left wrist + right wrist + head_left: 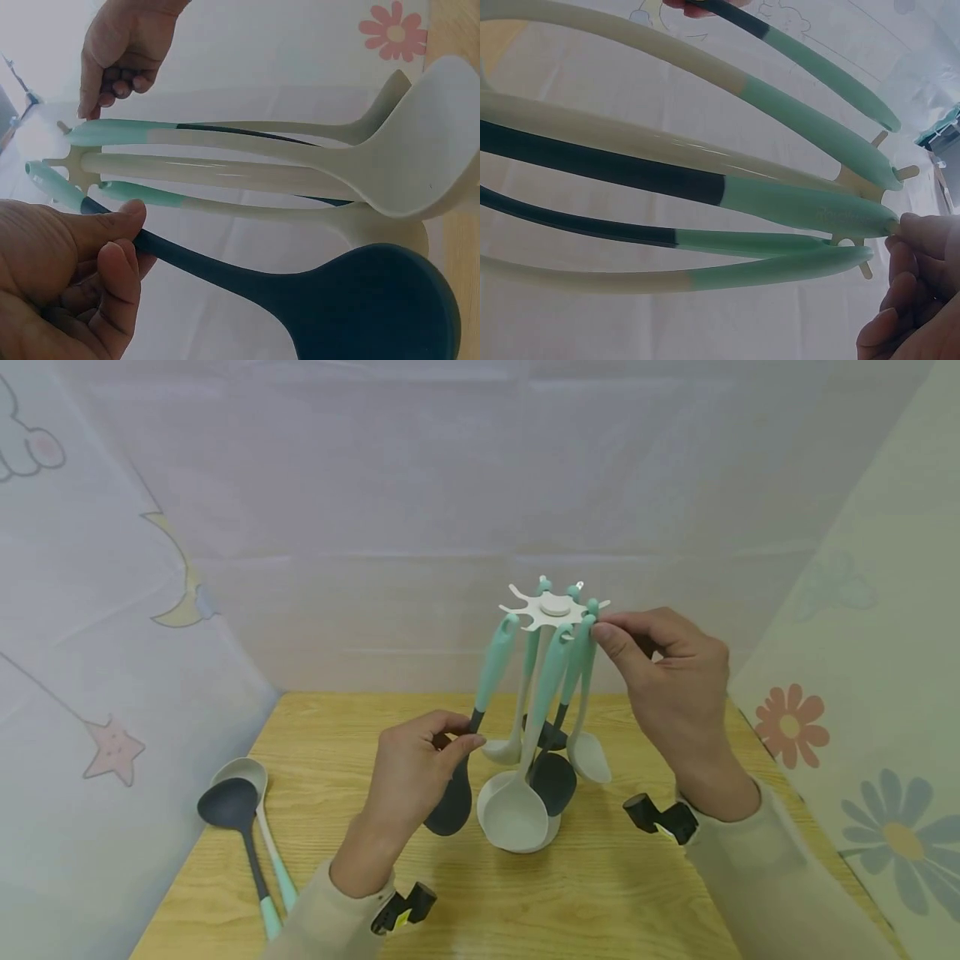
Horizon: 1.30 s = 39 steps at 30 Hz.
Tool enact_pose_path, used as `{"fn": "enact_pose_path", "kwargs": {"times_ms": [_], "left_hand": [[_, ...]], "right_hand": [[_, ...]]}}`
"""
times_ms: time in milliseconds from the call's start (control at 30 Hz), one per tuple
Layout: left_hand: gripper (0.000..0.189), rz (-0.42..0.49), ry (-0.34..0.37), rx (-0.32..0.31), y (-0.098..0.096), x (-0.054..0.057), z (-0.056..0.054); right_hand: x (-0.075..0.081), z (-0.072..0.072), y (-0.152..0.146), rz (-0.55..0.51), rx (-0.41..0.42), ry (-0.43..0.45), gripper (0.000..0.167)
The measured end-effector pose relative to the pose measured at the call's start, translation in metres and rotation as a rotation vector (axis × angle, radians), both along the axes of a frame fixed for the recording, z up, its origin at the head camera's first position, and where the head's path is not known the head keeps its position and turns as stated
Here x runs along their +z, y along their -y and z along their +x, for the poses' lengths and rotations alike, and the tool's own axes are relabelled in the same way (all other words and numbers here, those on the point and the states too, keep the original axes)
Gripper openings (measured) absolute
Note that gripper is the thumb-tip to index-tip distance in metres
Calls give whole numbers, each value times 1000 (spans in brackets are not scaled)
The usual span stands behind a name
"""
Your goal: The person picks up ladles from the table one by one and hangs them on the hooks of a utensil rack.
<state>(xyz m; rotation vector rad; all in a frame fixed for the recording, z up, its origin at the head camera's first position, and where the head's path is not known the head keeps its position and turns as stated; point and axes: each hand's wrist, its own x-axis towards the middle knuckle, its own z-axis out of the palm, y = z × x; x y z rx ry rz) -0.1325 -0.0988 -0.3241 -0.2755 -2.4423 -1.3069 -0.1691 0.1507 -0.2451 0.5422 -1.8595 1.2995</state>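
My left hand (416, 768) pinches the dark neck of a spoon (367, 307) with a mint-green handle (497, 662), between thumb and fingers. The handle's top end is close to a hook of the white utensil rack (555, 607); I cannot tell whether they touch. With thumb and forefinger, my right hand (675, 668) pinches a hook tip of the rack, right at the end of a hanging green handle (810, 206). A pale ladle (516, 814) hangs at the front. Other dark and pale utensils hang around the post, partly hidden behind it.
On the wooden table (600, 893), at the left, lie a dark ladle (228, 803) and a pale spoon-like utensil (251, 770) partly under it. Patterned cloth (862, 693) walls the table at the back and both sides.
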Motion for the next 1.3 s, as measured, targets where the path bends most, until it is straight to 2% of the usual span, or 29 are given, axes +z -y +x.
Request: {"fn": "enact_pose_path", "kwargs": {"times_ms": [267,667,900,1300], "left_hand": [[10,-41,0,-13,-5,-1,-2],[14,-27,71,-43,-15,-8,-14],[16,-41,39,-68,-19,-12,-17],[19,-82,44,-82,-22,-13,-18]], "right_hand": [[-1,0,2,-5,6,1,5],[-1,0,2,-10,21,-4,4],[-2,0,0,-1,23,-12,5],[-3,-2,-3,10,35,-22,6]]}}
